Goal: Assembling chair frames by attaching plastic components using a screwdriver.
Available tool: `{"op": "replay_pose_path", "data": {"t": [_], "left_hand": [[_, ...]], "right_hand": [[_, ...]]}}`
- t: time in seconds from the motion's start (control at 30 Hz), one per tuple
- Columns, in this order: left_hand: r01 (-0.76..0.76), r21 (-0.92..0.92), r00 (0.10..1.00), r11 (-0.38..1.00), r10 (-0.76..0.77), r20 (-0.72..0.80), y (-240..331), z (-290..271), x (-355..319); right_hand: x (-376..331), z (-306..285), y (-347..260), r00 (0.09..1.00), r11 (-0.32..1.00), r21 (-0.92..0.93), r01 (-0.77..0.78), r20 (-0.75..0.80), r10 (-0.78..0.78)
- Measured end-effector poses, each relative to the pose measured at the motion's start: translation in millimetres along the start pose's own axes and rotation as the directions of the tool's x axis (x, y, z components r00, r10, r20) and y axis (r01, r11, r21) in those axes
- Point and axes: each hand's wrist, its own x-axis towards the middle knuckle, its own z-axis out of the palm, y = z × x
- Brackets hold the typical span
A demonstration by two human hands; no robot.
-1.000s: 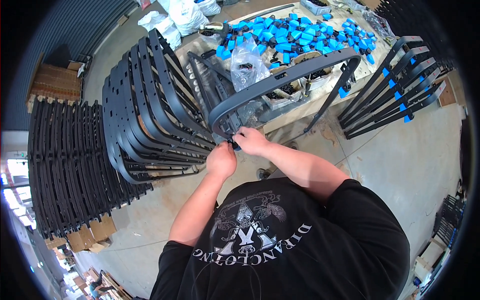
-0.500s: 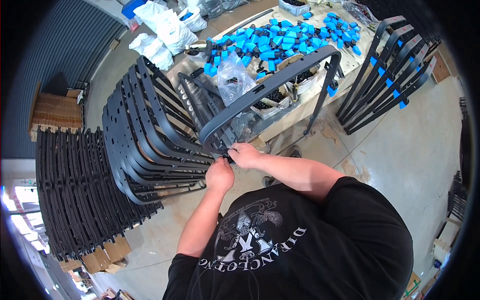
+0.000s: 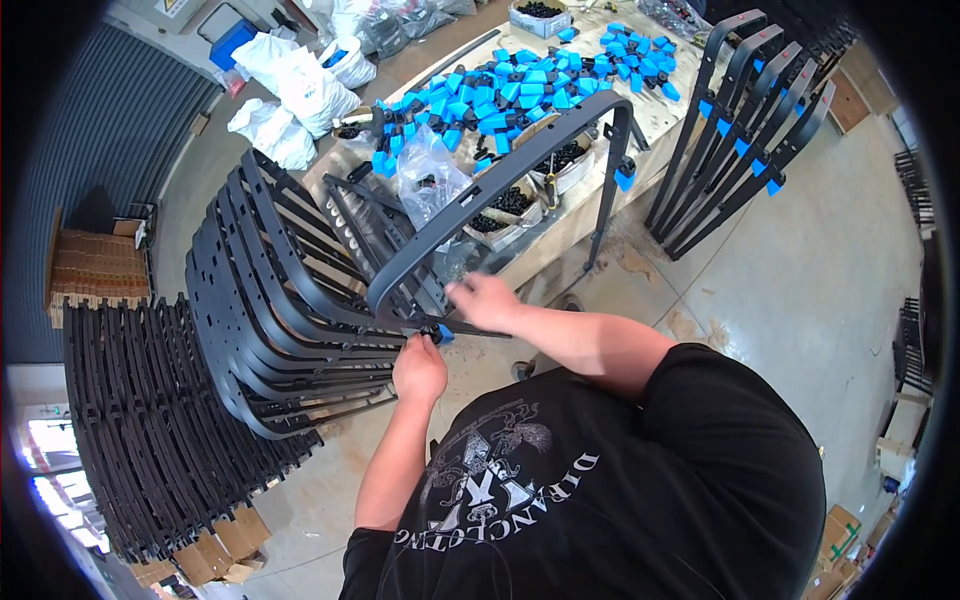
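Note:
A dark metal frame [image 3: 520, 158], bent like an arch, leans in front of me against the workbench. At its near lower end, a small blue and black plastic piece [image 3: 444, 333] sits on the bar, and the fingers of my left hand [image 3: 420, 370] are closed on it. My right hand [image 3: 486, 303] hovers just above and to the right, clear of that piece; motion smears its fingers, so their grip cannot be made out. Another blue and black piece [image 3: 625, 176] is fixed on the frame's far leg.
Many blue and black pieces [image 3: 500, 95] are heaped on the workbench [image 3: 690, 80], beside boxes of small black parts [image 3: 508, 205] and a clear bag [image 3: 430, 175]. Similar frames stand at left [image 3: 235, 270] and right [image 3: 745, 120]. White sacks [image 3: 310, 90] lie behind.
My right hand has come off the frame's near end, where both hands were together, exposing the blue piece. My left hand stays there. The whole view has shifted slightly.

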Motion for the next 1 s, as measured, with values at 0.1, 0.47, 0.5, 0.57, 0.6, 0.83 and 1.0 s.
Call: {"op": "replay_pose_path", "data": {"t": [0.1,0.47,0.5,0.57,0.6,0.83,1.0], "left_hand": [[0.048,-0.004,0.998,0.999,-0.047,0.037,5,-2,1],[0.001,-0.083,1.000,0.997,-0.001,-0.003,7,2,1],[0.007,-0.107,1.000,0.994,-0.007,0.005,8,2,1],[0.032,-0.119,0.999,0.992,-0.035,-0.025,-5,6,-7],[0.032,-0.135,0.998,0.990,-0.040,-0.058,-7,7,-6],[0.031,-0.152,0.998,0.988,-0.039,-0.053,-2,6,-3],[0.047,-0.146,0.998,0.988,-0.052,-0.029,-6,9,-3]], "right_hand": [[9,-46,50,0.801,0.995,0.063,0.082,-0.598,-0.027],[100,-167,90,0.890,0.980,0.177,0.094,-0.455,-0.003],[99,-169,89,0.892,0.973,0.219,0.071,-0.451,0.037],[67,-158,61,0.915,0.955,0.272,0.120,-0.405,0.000],[42,-152,48,0.915,0.854,0.430,0.292,-0.387,-0.118],[-79,-168,7,0.888,0.908,0.194,0.371,-0.360,-0.286],[-46,-176,4,0.654,0.650,-0.563,0.510,-0.237,-0.719]]}}
